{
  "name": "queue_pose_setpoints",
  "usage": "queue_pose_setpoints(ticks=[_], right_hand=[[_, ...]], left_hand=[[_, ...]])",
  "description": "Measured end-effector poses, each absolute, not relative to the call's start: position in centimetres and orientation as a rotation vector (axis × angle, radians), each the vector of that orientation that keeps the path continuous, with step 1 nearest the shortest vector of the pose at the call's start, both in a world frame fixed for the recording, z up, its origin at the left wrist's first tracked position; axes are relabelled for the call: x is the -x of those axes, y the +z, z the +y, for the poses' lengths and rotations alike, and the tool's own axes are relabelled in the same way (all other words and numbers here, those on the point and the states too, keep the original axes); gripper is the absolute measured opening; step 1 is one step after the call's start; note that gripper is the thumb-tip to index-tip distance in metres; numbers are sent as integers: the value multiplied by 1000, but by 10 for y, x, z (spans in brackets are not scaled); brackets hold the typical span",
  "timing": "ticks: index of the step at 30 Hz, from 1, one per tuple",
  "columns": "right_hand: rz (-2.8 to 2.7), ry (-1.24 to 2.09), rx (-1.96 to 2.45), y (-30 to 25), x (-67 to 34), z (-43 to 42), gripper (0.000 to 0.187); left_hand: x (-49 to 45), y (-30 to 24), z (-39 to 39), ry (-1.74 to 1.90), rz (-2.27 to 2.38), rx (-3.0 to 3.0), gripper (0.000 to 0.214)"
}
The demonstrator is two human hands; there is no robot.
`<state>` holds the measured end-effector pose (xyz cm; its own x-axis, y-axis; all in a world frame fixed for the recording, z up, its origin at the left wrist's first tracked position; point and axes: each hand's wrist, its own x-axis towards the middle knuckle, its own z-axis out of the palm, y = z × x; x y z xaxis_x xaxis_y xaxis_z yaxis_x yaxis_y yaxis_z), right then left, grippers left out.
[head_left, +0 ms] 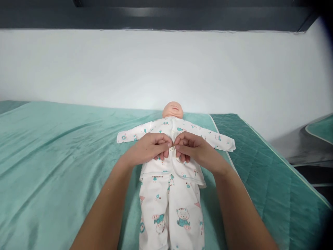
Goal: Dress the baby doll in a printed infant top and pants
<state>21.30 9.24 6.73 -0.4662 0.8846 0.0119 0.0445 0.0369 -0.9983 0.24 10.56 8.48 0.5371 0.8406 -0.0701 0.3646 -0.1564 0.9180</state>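
Observation:
A baby doll (172, 109) lies on its back, its head toward the wall and both sleeves spread wide. It wears a white printed pajama top (166, 167) and matching pajama pants (183, 205). Over the middle of the top, my left hand (154, 147) pinches one side of the front placket. My right hand (191, 147) pinches the other side, its fingertips almost meeting the left ones. Between the thumbs a small round button (172, 149) shows. Whether the fingers also grip a button edge is hidden. Below my hands the top's hem hangs apart over the pants.
A light green blanket (65, 156) covers the bed under the doll, with folds on the left. To the right lies a darker quilted green mat (267, 173). Behind stands a white wall (130, 69), with a dark beam (166, 17) overhead.

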Motion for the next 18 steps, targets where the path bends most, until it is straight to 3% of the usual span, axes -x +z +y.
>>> queue_pose_setpoints(ticks=[7, 11, 15, 18], right_hand=[[-1522, 1480, 892, 66, -214, 93, 16], [-1327, 1248, 874, 62, -213, 96, 13], [-1261, 933, 941, 53, -215, 103, 14], [-1305, 757, 1090, 39, -220, 114, 26]], left_hand=[[4, 85, 108, 542, 1040, -1777, 36], [4, 83, 107, 610, 997, -1686, 33], [5, 74, 114, 1143, 1018, -1528, 31], [11, 58, 132, 1463, 1263, -1514, 31]])
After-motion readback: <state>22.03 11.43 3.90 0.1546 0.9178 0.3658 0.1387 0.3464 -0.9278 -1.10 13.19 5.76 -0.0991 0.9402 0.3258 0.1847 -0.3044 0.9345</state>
